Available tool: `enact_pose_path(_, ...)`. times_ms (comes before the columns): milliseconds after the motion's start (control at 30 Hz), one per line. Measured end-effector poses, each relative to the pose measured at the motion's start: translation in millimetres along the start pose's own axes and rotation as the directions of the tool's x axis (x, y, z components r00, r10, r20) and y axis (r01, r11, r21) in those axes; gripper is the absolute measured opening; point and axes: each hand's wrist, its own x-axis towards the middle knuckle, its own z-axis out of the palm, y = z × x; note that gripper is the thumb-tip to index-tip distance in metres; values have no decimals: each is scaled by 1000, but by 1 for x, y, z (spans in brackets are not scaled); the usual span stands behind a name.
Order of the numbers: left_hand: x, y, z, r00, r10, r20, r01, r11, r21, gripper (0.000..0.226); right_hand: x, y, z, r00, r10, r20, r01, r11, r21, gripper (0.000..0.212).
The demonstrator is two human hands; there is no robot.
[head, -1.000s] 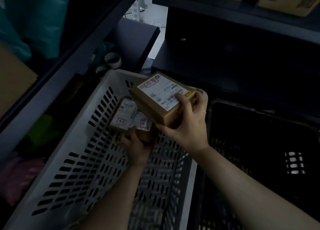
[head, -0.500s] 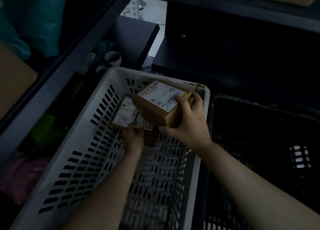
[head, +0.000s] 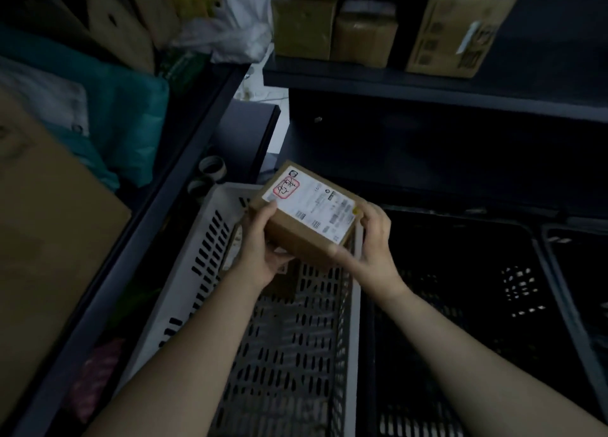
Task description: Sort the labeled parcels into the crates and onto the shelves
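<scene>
Crate (head: 184, 288), white and slotted, sits below-left of the fingers (head: 267, 216). Left hand (head: 260, 255) grips the cardboard parcel (head: 306, 219) at its near-left corner; right hand (head: 371, 249) clamps its right end. Label is up, probably for reading the destination. Black crate (head: 460, 272) lies right of the fingers, shelf (head: 427, 87) above them.

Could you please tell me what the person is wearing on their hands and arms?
Nothing that shows: the left hand and right hand are bare, without gloves, and the left forearm and right forearm are uncovered, with no sleeve, watch or wristband in view. The light is too dim to tell whether a finger carries a ring.
</scene>
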Motion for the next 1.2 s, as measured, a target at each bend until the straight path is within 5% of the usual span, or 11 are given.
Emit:
enact_pose_path(133, -9, -14, 37, 997, 64, 37, -58, 986, -153, 83, -5, -20, -23, 898, 438, -48, -362, 796, 484, 108)
enact_pose_path(233, -21, -32, 64, 994, 28, 104, -20, 997, -77, 86, -8, -30, -42, 831, 554, 47, -400, 537, 743, 74)
enact_pose_path(500, -26, -53, 91, 982, 68, 175, -140, 885, 443, 25, -28, 5, -126, 684, 718, -128, -389, 508, 769, 18)
enact_pose_path(667, -29, -65, 112, 879, -379, 289, 24, 641, 767, 24, -47, 41, -147, 680, 732, -37, -474, 477, 740, 61)
enact_pose_path(767, -25, -90, 122, 884, -389, 259, 55, 636, 769, 27, -47, 65, -153, 644, 763, -56, -435, 426, 793, 94)
enact_pose_path(900, -16, -134, 145, 950, -264, 164, 96, 752, 653, 30, -45, 82, -146, 642, 762, 86, -581, 410, 703, 74)
enact_pose_path(967, -9, -149, 152, 960, -239, 148, 70, 712, 699, 32, -46, 94, -149, 620, 773, 135, -648, 407, 643, 57)
enact_pose_path(1000, -4, -153, 153, 968, -193, 161, -5, 624, 782, 33, -46, 105, -152, 596, 789, 149, -670, 386, 634, 52)
enact_pose_path(1067, 9, -153, 151, 964, -4, 265, -256, 250, 934, 33, -49, 131, -158, 558, 810, 180, -715, 360, 600, 51)
enact_pose_path(1133, 19, -147, 144, 881, 153, 447, -438, -92, 894, 28, -49, 153, -156, 547, 808, 220, -759, 368, 537, 58)
enact_pose_path(1200, 28, -137, 135, 786, 237, 571, -507, -281, 815, 25, -45, 166, -146, 542, 802, 254, -796, 391, 463, 66)
